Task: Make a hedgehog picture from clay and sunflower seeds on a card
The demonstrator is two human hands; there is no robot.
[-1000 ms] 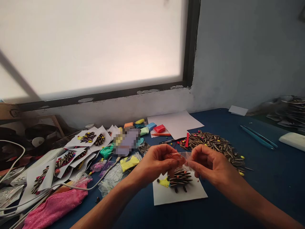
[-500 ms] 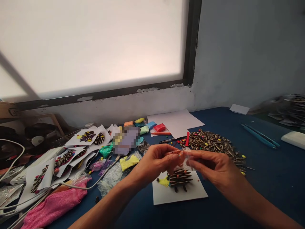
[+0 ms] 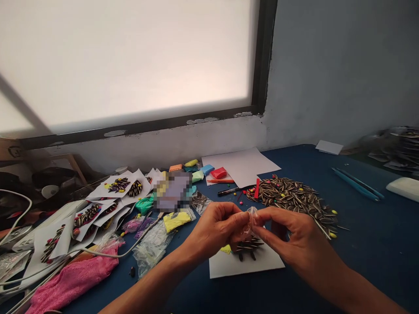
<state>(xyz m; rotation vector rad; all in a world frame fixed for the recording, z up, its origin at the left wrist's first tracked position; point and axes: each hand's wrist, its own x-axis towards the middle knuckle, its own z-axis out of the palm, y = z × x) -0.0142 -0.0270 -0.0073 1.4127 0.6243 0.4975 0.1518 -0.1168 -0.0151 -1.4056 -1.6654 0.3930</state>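
Two bare forearms reach in from the bottom edge over a dark blue table (image 3: 183,292), and the hands meet just right of centre. A small, crumpled piece of clear plastic (image 3: 252,216) is between them: the left hand (image 3: 218,224) pinches it with thumb and bent fingers, and the right hand (image 3: 291,231) grips its other side, thumb and forefinger close together. Whether anything is inside the plastic is hard to tell. Directly below the hands lies a white card (image 3: 225,268) bearing a spiky figure made of striped seeds (image 3: 250,245), with a bit of yellow at its left end; the fingers hide its upper part. At lower left is a crumpled pink cloth (image 3: 75,279), with a white cable (image 3: 131,254) crossing its upper end. Farther back on the left, more white cards with seed figures (image 3: 54,244) overlap in a pile, near an opened yellow packet (image 3: 176,221). Just beyond the right hand spreads a heap of loose striped seeds (image 3: 294,192) dotted with small coloured balls; blue tweezers (image 3: 356,184) lie farther right. Behind, small bright packets, including a red one (image 3: 218,173), sit beside a large white sheet (image 3: 252,163), below a broad, pale window (image 3: 147,61).
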